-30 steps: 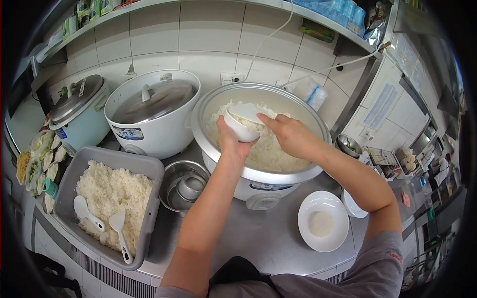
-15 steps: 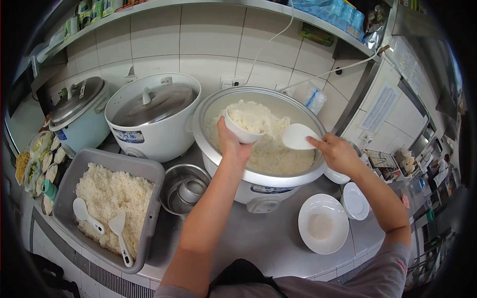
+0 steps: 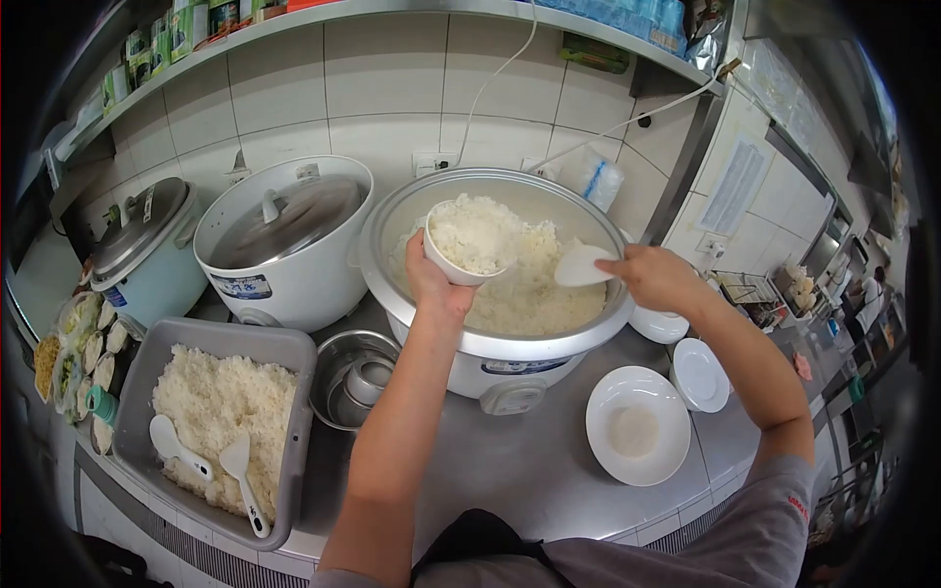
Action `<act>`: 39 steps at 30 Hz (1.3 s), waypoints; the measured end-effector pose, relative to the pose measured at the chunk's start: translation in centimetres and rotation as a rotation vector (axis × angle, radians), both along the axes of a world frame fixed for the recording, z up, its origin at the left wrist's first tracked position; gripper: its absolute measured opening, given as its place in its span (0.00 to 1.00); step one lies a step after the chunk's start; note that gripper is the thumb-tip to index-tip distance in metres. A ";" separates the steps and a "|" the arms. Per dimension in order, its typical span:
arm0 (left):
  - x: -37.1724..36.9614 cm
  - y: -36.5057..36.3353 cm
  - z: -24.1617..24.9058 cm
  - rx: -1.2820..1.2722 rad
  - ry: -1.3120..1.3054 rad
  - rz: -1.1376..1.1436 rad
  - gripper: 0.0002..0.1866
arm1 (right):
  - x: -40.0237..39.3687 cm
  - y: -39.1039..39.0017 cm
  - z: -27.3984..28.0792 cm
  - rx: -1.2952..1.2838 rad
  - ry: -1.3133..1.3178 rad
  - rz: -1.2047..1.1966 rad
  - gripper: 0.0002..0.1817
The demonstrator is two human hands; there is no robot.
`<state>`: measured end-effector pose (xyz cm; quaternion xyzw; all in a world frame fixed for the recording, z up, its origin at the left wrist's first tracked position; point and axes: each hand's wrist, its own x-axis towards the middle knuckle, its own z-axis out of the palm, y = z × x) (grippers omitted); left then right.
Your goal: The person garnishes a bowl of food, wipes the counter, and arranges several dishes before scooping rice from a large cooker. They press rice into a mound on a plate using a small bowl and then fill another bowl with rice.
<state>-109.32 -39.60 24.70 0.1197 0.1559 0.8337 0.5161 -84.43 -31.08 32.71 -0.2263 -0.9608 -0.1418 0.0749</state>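
Note:
A white bowl heaped with rice is in my left hand, tilted over the left part of the open rice cooker. My right hand grips a white rice paddle at the cooker's right side, its blade above the rice inside. Between bowl and paddle the rice rises in a mound. The paddle's handle is hidden by my fingers.
A grey tub of rice holds two paddles. Nearby are metal bowls, two lidded cookers, a white plate and stacked white dishes. A shelf runs above. A person stands far right.
The view has shifted slightly. My left hand has tipped the bowl more upright, and the paddle blade has turned to a narrower angle, still right of the bowl.

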 end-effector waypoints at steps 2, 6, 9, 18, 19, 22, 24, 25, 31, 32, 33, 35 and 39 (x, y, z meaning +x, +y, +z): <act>0.2 -0.3 0.5 0.010 -0.012 -0.014 0.27 | -0.5 0.4 1.1 -0.108 0.154 0.015 0.23; 0.4 -0.4 0.5 0.039 0.015 -0.088 0.27 | -4.3 -1.2 0.5 -0.098 0.447 0.229 0.27; -0.1 -0.1 0.1 0.056 0.013 -0.090 0.28 | -4.1 -0.4 -1.5 0.062 0.331 0.156 0.28; 0.0 0.3 -0.4 0.089 -0.076 0.050 0.25 | -4.4 0.1 -3.8 -0.878 0.559 -0.159 0.23; 0.0 0.3 -0.4 0.111 -0.096 0.088 0.25 | -5.6 -1.4 -3.7 -1.391 0.677 -0.318 0.22; -0.1 0.3 -0.5 0.108 -0.095 0.112 0.25 | -8.6 -5.6 -4.2 -1.276 0.689 -0.052 0.22; -0.3 0.5 -0.9 0.097 -0.029 0.110 0.26 | -9.5 -7.0 -4.8 -1.147 0.654 -0.063 0.23; -0.5 0.6 -0.9 0.094 0.041 0.102 0.28 | -9.7 -7.4 -5.1 -1.010 0.625 -0.071 0.24; 0.3 -0.6 0.6 -0.008 -0.020 0.015 0.27 | -7.9 -5.7 -3.4 -0.862 0.630 0.009 0.24; 0.2 -0.5 0.5 -0.007 -0.023 0.011 0.27 | -7.7 -5.0 -2.0 -1.031 0.646 -0.099 0.23; 0.1 -0.4 0.3 0.021 -0.018 -0.036 0.28 | -7.7 -3.9 -1.1 -1.029 0.645 -0.105 0.23; 0.1 -0.1 -0.3 0.042 -0.003 -0.099 0.28 | -7.7 -1.8 -0.1 -0.926 0.615 -0.035 0.22; -0.5 0.4 -0.4 0.106 0.007 -0.121 0.28 | -7.3 -3.6 -2.0 -0.285 0.430 0.352 0.23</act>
